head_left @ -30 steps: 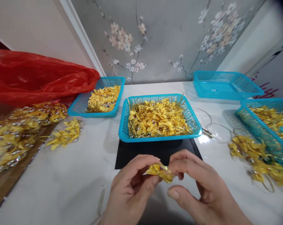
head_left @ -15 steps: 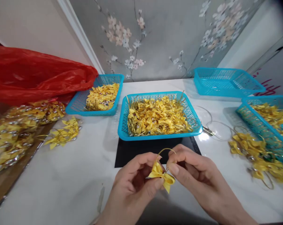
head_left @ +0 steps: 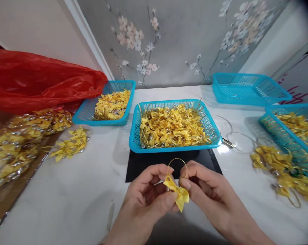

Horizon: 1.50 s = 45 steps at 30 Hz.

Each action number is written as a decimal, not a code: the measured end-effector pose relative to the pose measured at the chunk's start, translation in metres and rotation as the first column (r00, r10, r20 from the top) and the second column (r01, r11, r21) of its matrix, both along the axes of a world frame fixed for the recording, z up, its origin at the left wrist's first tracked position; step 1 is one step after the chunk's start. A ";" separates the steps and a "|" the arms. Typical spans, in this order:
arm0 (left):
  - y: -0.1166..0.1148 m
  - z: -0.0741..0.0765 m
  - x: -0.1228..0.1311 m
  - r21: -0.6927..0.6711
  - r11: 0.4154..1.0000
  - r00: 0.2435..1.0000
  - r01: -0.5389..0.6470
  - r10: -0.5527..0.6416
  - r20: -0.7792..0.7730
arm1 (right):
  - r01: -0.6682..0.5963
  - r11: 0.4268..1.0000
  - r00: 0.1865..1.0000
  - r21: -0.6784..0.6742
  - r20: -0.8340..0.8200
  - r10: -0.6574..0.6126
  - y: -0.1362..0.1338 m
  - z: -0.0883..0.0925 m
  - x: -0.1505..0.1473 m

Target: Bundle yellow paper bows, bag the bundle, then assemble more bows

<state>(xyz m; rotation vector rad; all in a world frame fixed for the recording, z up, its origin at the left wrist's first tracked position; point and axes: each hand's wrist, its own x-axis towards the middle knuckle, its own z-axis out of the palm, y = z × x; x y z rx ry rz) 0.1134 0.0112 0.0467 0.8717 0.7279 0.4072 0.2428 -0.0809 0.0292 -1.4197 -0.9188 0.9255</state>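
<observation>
My left hand (head_left: 149, 200) pinches a yellow ribbon bow (head_left: 180, 195) between thumb and fingers, with a small shiny bead partly showing by the thumb. A thin gold cord (head_left: 178, 159) arches up from the bow in a loop. The thumb and forefinger of my right hand (head_left: 210, 190) close on the cord's right end, close beside the bow. Just beyond my hands, a blue plastic basket (head_left: 175, 148) holds a heap of similar yellow bows (head_left: 173, 124) with gold cords. Its near side rests over a black mat (head_left: 141, 166).
To the left lie a red plastic bag (head_left: 41, 80), bagged beaded bows (head_left: 13, 146) and a loose bunch (head_left: 71, 143). Other blue baskets stand at back left (head_left: 86, 110), back right (head_left: 251, 98) and right (head_left: 268, 119). Metal snips (head_left: 228, 143) and loose bows (head_left: 274, 160) lie right.
The cord has become a rounder, more upright loop over the bow. My right fingertips have shifted slightly left and down, and the bow has turned a little in my left hand.
</observation>
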 end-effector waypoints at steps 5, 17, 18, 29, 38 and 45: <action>0.003 -0.005 0.000 -0.022 0.999 0.999 0.031 -0.030 0.031 | 0.065 0.998 0.998 0.013 -0.019 -0.064 0.001 0.001 -0.002; 0.000 -0.004 0.003 -0.055 0.995 0.996 -0.083 0.084 0.015 | 0.069 0.997 0.998 0.023 -0.012 -0.069 -0.003 -0.004 -0.004; 0.000 -0.004 0.003 -0.039 0.995 0.996 -0.089 0.089 0.010 | 0.060 0.997 0.998 0.046 0.005 -0.060 -0.002 -0.004 -0.004; 0.005 -0.015 -0.008 0.332 0.943 0.997 -0.021 0.045 -0.065 | 0.085 0.995 0.975 -0.047 -0.201 -0.093 -0.003 -0.005 -0.005; 0.005 -0.012 -0.006 0.372 0.924 0.994 0.085 -0.051 -0.101 | 0.161 0.985 0.979 -0.062 -0.117 -0.167 -0.004 -0.006 -0.009; 0.002 -0.006 -0.005 0.373 0.926 0.983 0.066 0.004 -0.185 | 0.146 0.989 0.956 -0.017 -0.256 -0.145 -0.006 -0.009 -0.005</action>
